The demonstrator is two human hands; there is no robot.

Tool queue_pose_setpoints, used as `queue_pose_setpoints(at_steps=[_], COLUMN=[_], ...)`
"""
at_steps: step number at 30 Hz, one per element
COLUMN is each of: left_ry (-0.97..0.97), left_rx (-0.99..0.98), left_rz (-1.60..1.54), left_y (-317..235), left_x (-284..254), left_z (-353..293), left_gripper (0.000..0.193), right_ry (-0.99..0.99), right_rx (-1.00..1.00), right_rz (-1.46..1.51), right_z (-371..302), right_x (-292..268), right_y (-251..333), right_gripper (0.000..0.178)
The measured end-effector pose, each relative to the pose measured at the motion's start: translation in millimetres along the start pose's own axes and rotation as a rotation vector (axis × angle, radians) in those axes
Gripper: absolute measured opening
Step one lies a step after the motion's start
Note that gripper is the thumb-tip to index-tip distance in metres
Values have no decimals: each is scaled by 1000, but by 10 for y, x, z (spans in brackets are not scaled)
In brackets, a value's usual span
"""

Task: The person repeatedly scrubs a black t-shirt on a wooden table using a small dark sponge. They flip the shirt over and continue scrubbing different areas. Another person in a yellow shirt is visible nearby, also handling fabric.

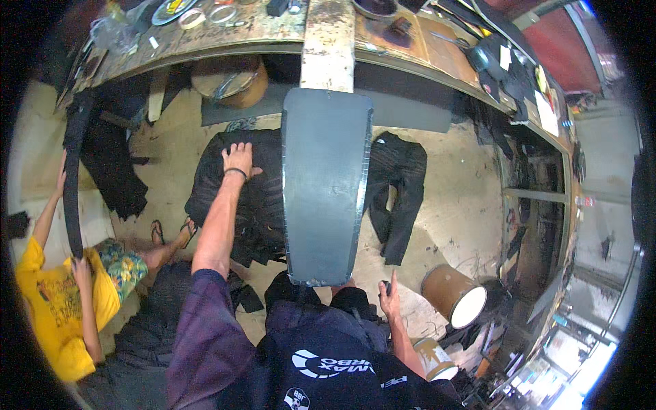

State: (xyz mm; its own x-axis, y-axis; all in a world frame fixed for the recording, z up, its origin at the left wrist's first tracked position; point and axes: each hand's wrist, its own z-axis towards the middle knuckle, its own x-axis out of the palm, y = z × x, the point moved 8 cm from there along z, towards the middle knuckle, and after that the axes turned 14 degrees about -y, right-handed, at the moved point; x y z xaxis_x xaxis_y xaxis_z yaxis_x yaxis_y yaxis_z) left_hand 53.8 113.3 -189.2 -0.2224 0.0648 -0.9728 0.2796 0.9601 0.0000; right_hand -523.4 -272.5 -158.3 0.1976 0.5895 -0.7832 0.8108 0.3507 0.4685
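Observation:
In front of me a long dark grey board, wider at its far end, juts toward my body. My left hand is left of it, palm down and fingers spread, with a dark band at the wrist. Beneath that hand lies a heap of dark sheer-striped garments; whether it presses on them I cannot tell. My right hand is low, right of the board's near end, closed around a small dark object with one finger stretched out. A black long-legged or long-sleeved garment shows past the board's right edge, partly hidden by it.
A cluttered wooden bench curves across the far side. At left, a person in a yellow shirt holds a long black cloth strip. Round drums stand under the bench and at right. Dark cloth is piled at lower left.

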Motion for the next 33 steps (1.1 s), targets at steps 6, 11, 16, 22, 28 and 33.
queue_pose_setpoints(at_steps=[6,11,16,22,28,33], left_ry=[-82,319,583,281,-399,-899], left_rx=[322,504,699,671,516,301], left_rz=[-305,-487,-582,-588,-406,-601], left_y=[-576,-1331,-1878,-1778,-1309,-1499], left_x=[-76,12,-679,-1358,-2622,-2976], left_z=[-880,-3054,-3814,-3578,-2063,-1436], left_gripper=[43,37,30,37,45,26], right_ry=[102,192,497,547,169,-397], right_rx=[-120,-490,-757,-734,-853,-862], right_rz=[104,14,-286,-556,-448,165], right_z=[-196,-735,-1025,-676,500,1441], right_x=[-133,-383,-101,-354,-625,-804], right_y=[959,1863,2457,2506,3853,4780], right_gripper=[51,23,68,56,43,72])
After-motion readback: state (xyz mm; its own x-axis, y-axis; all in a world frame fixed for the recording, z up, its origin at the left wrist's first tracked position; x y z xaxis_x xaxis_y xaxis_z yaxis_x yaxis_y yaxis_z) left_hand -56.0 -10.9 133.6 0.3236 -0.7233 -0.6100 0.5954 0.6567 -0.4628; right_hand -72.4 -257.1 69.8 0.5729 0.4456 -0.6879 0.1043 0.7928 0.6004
